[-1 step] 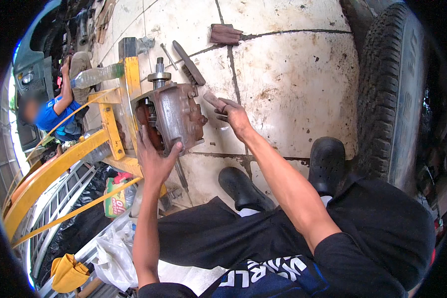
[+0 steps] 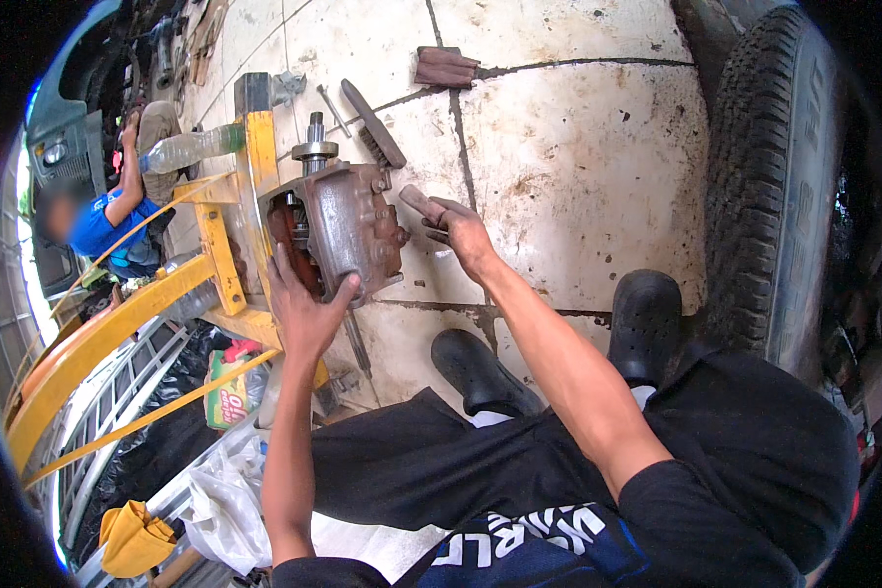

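Observation:
A brown metal gearbox housing stands on the tiled floor, with a shaft and bearing sticking out of its far end. Through an opening on its left side, gears and a red-brown inner part show. My left hand grips the housing's near left edge, thumb on top and fingers by the opening. Just right of the housing, my right hand pinches a folded brown piece of sandpaper, apart from the metal. A wire brush lies beyond the housing, beside a thin bolt.
A creased dark-red folded sheet lies farther off on the floor. A large tyre stands at the right. The yellow metal frame stands at the left, near a plastic bottle and a crouching person in blue.
My right hand, with the sandpaper, has shifted very slightly. My left hand and the housing stay in place.

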Available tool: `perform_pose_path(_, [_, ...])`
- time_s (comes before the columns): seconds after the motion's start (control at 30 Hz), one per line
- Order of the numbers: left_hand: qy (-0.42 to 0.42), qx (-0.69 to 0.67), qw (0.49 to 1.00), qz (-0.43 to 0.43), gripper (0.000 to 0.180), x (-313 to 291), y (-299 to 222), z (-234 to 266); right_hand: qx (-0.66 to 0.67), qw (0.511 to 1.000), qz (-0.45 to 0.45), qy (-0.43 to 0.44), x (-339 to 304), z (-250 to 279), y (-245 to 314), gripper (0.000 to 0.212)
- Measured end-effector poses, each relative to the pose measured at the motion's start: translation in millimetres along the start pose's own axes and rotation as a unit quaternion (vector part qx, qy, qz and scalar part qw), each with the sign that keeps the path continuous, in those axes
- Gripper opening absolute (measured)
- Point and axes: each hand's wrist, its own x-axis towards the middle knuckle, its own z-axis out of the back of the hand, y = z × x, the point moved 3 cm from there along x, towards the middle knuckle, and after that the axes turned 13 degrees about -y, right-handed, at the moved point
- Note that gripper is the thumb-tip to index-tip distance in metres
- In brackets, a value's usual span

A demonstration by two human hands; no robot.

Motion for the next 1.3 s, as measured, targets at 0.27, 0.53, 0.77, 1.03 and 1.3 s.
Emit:
perform_pose_path(0.27, [0.014,-0.067,0.993,0.094,0.122,29,38,-36,0.054,0.998,-0.039,0.014,-17,-17,-19,0.043])
perform_pose_path(0.53, [0.041,-0.055,0.991,0.116,0.136,28,40,-42,0.115,0.991,-0.061,0.006,-11,-13,-11,0.040])
perform_pose_path(0.77, [0.056,-0.056,0.982,0.173,0.142,24,40,-40,0.027,0.997,-0.073,-0.030,-17,-19,-9,0.052])
perform_pose_path(1.03, [-0.008,-0.283,0.922,0.264,0.126,20,88,-35,0.059,0.996,-0.020,0.057,-2,-33,19,0.044])
perform_pose_path(1.3, [0.159,-0.410,0.838,0.323,0.103,45,177,-67,-0.064,0.996,0.067,0.013,-20,-51,63,0.029])
